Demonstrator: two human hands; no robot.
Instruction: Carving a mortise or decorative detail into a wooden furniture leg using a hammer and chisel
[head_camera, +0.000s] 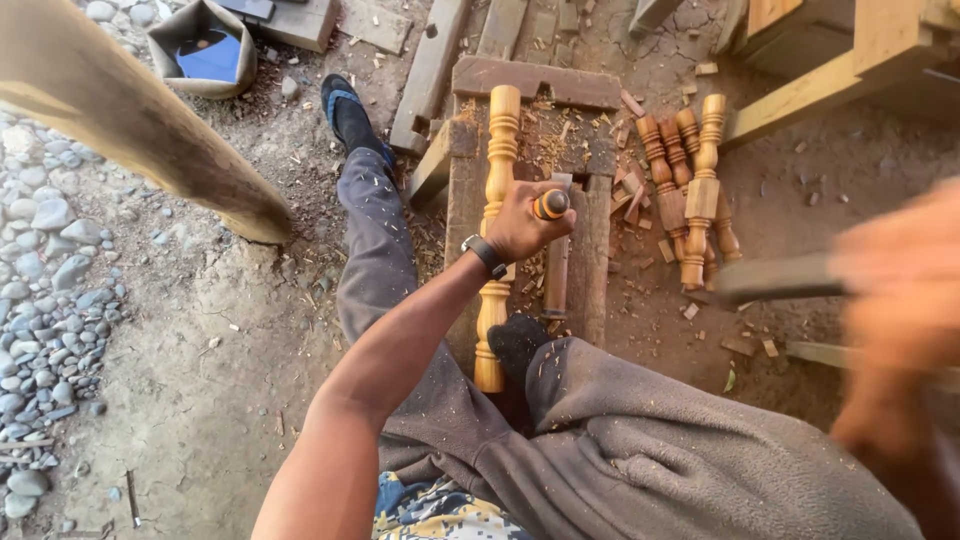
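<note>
— Left hand (520, 225)?

— Closed around a chisel (553, 205), orange-and-black handle end poking out above the fist, blade end hidden below the hand. Wristwatch (486, 255) on that wrist.

— Resting where?

— Over a turned wooden baluster (497, 200), lying lengthwise on a low, rough wooden workbench (596, 250) strewn with shavings (near end of the baluster beside a dark-socked foot (517, 340)).

— Right hand (895, 300)?

— Blurred at the right edge, wrapped on a dark, flat-looking tool (775, 278); kind of tool not clear through the blur.

— Anything else nearby?

— Pile of finished balusters (690, 180) on the dirt just right of the bench, wood chips scattered around. Grey stones (45, 270) far left, well apart.
</note>
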